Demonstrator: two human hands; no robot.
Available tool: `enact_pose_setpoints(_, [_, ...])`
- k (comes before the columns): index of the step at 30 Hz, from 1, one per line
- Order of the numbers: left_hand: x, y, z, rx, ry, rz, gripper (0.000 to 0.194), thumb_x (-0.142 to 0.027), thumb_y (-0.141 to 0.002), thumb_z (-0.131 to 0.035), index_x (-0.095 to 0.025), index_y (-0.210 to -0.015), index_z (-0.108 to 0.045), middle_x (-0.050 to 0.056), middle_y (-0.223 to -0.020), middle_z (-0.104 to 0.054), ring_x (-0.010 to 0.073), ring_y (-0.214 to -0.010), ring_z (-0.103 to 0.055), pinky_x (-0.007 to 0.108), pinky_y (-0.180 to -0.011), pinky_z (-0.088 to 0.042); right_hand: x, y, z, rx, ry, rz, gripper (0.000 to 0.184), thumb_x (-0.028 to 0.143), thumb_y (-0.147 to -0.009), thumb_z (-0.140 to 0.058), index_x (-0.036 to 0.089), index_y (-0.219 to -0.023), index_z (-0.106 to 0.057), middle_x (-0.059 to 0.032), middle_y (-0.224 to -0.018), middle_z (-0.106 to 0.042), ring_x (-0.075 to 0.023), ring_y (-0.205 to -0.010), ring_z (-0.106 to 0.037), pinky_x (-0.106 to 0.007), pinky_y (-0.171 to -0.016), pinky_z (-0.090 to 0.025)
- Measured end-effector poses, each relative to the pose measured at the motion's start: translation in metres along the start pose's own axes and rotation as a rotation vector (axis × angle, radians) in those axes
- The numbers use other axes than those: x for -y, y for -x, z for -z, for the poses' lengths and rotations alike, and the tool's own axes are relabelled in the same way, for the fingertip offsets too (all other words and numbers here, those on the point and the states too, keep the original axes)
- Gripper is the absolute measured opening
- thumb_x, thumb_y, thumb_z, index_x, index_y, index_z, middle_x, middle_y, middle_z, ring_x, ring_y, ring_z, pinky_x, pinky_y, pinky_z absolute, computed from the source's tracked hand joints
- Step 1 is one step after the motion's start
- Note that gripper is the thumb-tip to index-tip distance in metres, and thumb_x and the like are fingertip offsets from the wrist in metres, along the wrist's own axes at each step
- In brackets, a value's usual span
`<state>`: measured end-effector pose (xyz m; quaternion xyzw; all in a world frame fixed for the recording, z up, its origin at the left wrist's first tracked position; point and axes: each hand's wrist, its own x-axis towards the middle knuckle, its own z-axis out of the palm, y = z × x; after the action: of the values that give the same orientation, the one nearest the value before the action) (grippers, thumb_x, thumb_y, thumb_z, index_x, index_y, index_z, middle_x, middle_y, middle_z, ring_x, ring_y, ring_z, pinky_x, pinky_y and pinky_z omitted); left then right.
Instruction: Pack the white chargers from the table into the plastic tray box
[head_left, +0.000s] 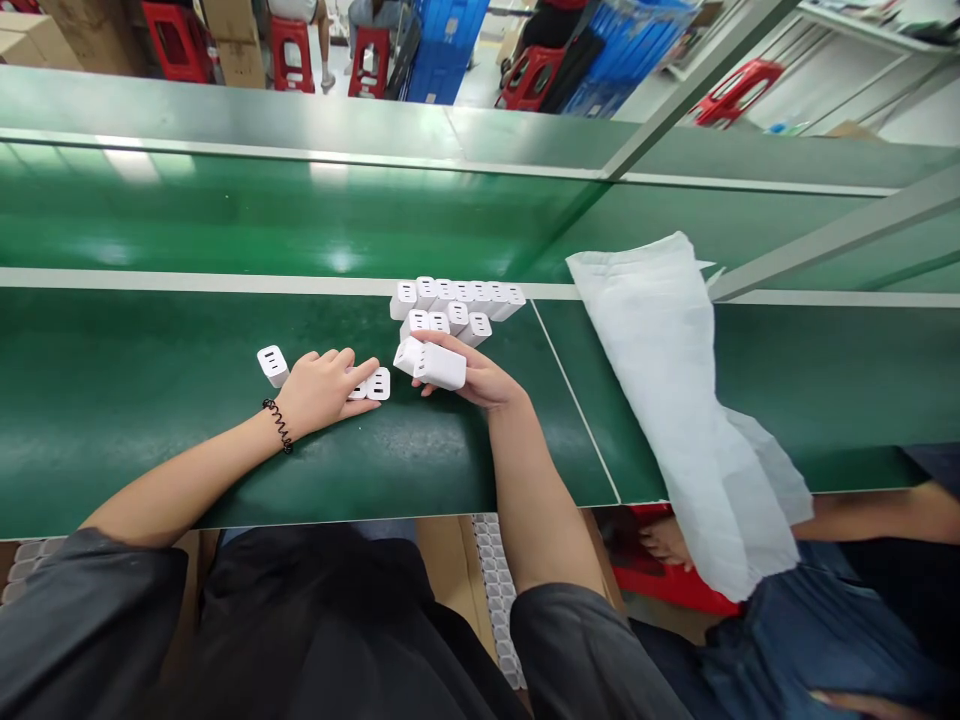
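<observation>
1. Left hand (326, 388): forearm reaches in from lower left, palm down, knuckles raised. Fingers and thumb are closed around a pair of glossy white, round-cornered plastic blocks with dark slots (379, 384), partly covered by the hand.
2. Right hand (487, 378): forearm runs up from below, wrist bent leftward. It grips two smooth white slotted blocks (444, 367), side by side, slotted end of the nearer one facing left.
3. Surface: dark green, smooth, faintly reflective worktop (187, 420) with a thin pale seam right of the right hand.
4. Location: a single white slotted block (272, 366) sits just left of the left hand; two rows of upright white slotted blocks (480, 329) stand just beyond the right hand.
5. Left wrist: black coiled plastic band (278, 425).
6. Right side: creased, translucent white sheet material (667, 380), draped over the worktop's edge.
</observation>
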<state>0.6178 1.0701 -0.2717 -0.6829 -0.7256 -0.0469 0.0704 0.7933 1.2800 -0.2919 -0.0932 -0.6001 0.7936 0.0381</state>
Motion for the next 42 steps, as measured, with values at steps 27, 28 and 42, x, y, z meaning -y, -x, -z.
enact_pose_setpoints(27, [-0.015,0.044,0.01,-0.457,0.423,-0.094,0.064,-0.064,-0.079,-0.067,-0.02,-0.124,-0.054,0.011,-0.116,-0.067,0.0278,-0.11,-0.061,0.044,-0.095,-0.047,-0.008,-0.002,-0.05,0.321,0.219,0.099,0.043,0.049,-0.088,-0.064,0.024,-0.123,-0.065,-0.0065,-0.122,-0.067,-0.023,-0.11,-0.065,-0.035,-0.096,-0.05])
enact_pose_setpoints(28, [-0.016,0.044,0.008,-0.45,0.431,-0.097,0.063,-0.062,-0.08,-0.068,-0.02,-0.124,-0.054,0.011,-0.114,-0.068,0.0272,-0.108,-0.061,0.043,-0.092,-0.047,-0.011,-0.004,-0.051,0.306,0.243,0.111,0.042,0.049,-0.088,-0.064,0.024,-0.122,-0.066,-0.0065,-0.126,-0.066,-0.0232,-0.115,-0.063,-0.036,-0.099,-0.048])
enact_pose_setpoints(42, [-0.007,0.045,0.032,-0.235,0.47,-0.164,0.031,-0.031,-0.086,-0.063,-0.019,-0.114,-0.055,0.006,-0.11,-0.068,0.0227,-0.099,-0.056,0.038,-0.087,-0.042,0.022,0.019,-0.019,0.103,0.217,0.066,0.038,0.037,-0.094,-0.059,0.029,-0.131,-0.061,-0.0056,-0.116,-0.072,-0.0167,-0.075,-0.072,-0.031,-0.065,-0.061])
